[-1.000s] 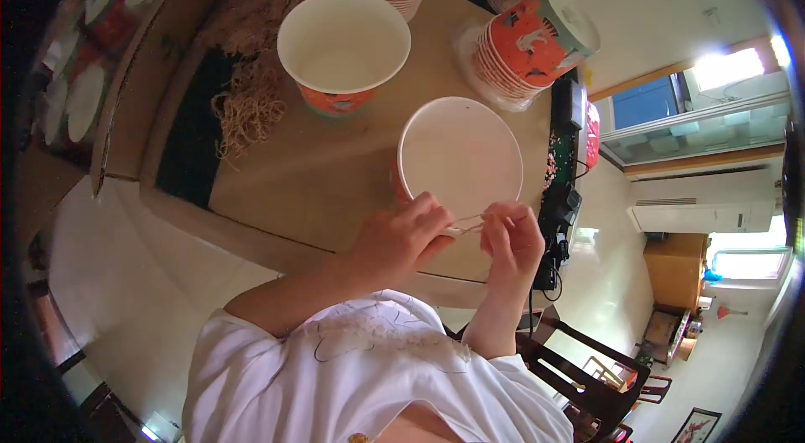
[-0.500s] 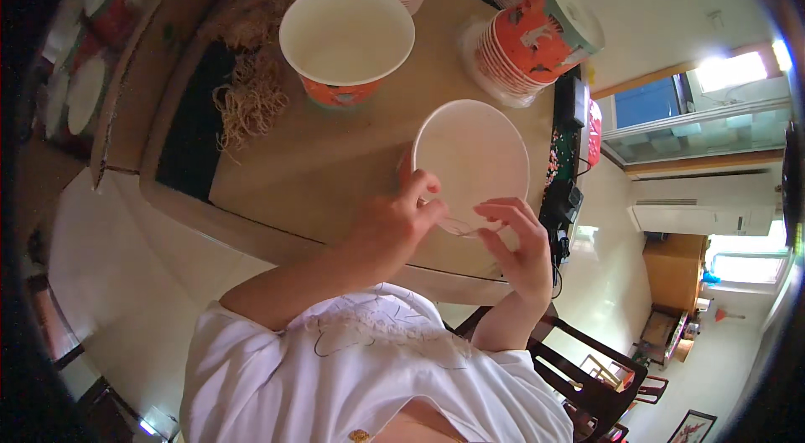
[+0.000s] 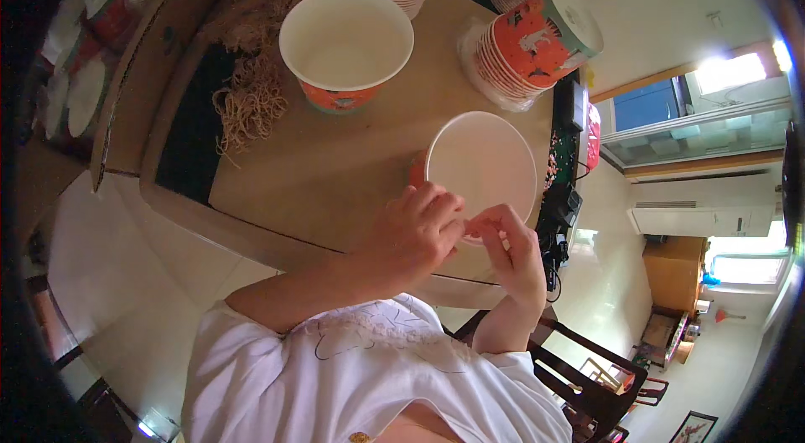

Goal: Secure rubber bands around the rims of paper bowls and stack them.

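Brightness: moderate indoor daylight, even over the surface (image 3: 335, 183).
Source: windows (image 3: 729, 74) at far right, blown out to white glare.
Shadows: soft, faint beneath the hands (image 3: 457, 238).
Distortion: strong fisheye; straight edges bow toward the rim.
Vignette: black corners surround the circular picture.
Focus: centre sharp; rim detail smeared, with colour fringing at right.
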Motion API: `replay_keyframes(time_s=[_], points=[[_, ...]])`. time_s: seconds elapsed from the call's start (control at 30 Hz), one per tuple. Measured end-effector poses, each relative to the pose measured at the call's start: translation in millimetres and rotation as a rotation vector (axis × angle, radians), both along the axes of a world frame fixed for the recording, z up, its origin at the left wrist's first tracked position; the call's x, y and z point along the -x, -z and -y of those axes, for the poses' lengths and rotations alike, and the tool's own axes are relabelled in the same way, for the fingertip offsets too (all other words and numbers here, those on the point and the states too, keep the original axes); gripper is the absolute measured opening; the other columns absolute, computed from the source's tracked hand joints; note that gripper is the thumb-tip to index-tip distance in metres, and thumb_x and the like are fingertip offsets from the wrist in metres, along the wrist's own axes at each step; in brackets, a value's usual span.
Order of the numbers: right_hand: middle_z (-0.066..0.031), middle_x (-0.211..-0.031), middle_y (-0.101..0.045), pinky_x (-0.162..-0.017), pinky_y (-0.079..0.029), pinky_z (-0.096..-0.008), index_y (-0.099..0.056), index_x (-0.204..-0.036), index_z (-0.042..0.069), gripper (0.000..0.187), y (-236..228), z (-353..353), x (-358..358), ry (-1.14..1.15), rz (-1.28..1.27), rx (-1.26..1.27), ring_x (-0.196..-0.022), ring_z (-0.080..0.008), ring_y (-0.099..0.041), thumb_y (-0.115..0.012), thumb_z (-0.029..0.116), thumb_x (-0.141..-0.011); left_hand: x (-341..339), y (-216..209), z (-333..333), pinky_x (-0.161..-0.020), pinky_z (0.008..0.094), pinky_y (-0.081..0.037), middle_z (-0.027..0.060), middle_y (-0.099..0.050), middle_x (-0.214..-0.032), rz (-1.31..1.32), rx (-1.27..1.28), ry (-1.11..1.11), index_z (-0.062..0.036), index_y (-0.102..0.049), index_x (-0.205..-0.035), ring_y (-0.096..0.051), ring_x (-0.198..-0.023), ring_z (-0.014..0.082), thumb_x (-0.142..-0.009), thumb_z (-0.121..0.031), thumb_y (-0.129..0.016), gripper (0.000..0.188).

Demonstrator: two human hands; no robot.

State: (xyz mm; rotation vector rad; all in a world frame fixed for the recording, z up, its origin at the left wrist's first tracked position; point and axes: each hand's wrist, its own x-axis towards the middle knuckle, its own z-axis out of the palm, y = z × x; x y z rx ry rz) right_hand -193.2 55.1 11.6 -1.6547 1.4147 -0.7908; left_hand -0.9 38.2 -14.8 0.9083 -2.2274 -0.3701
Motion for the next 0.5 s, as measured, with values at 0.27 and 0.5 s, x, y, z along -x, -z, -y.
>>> replay_keyframes(time_s=[0.27,0.5], points=[[-0.0083,-0.090,-0.066,-0.072,-0.051,-0.0361,-0.063,-0.093,0.003,0.016,-12,14,-1,-0.300,-0.345,0.196,-0.085,-0.0265,-0.063,-0.069,0.010,-0.080,-7,11,13,-0.085,0.0358,-0.045,0.0025,-0.059,-0.091,-0.048,-0.056,0.048,-0.0080,-0.065,-0.081,-0.055,-0.096,0.0219,-0.068,-0.011,-0.072,0.015],[-0.0084,-0.089,-0.066,-0.074,-0.050,-0.0343,-0.062,-0.086,0.003,0.013,-14,13,-4,-0.246,-0.187,0.113,-0.084,-0.0260,-0.063,-0.070,0.005,-0.078,-16,11,17,-0.083,0.0369,-0.047,0.0046,-0.059,-0.090,-0.034,-0.118,0.127,-0.0069,-0.063,-0.082,-0.055,-0.095,0.0208,-0.074,-0.014,-0.065,0.011]])
